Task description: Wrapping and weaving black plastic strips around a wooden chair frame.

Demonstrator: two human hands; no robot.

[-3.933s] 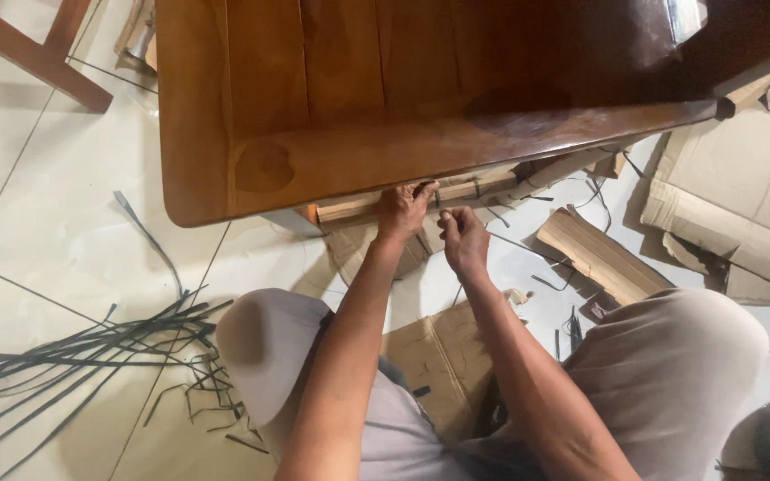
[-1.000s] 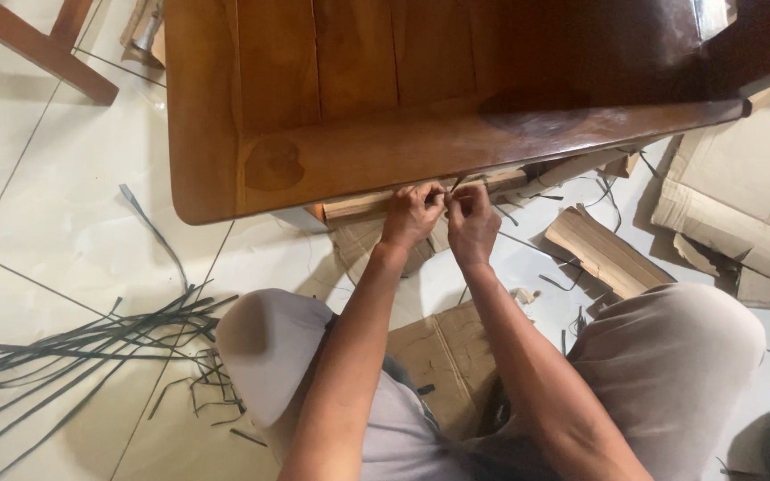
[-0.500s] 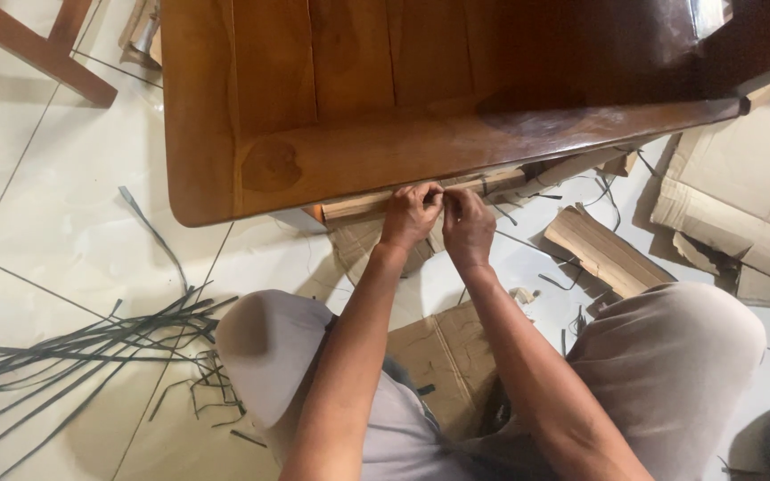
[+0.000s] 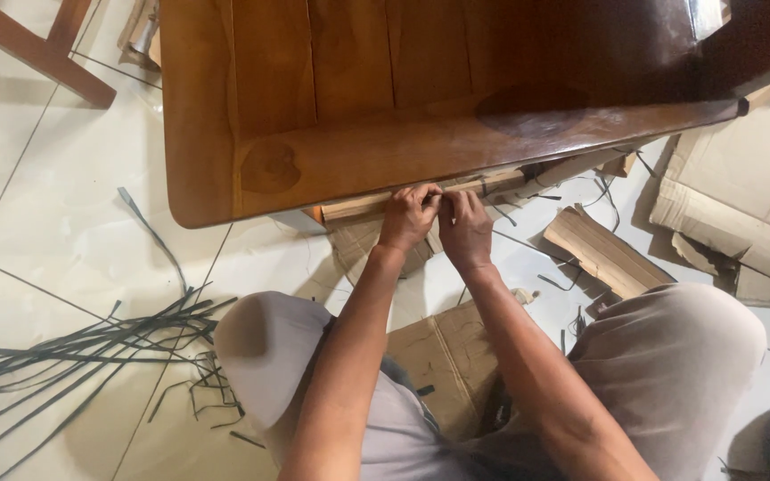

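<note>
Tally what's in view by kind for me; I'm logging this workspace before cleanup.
Hands: 2, the left hand and right hand, both on the cardboard-wrapped rail
Wooden furniture pieces: 2, the brown seat and a leg frame
Heaps of black straps: 1
Total: 6

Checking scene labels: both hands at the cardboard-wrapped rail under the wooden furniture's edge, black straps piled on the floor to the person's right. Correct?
Not quite. The head view shows the black straps on the person's left. Both the left hand and right hand are at the cardboard-wrapped rail under the wooden furniture.
</note>
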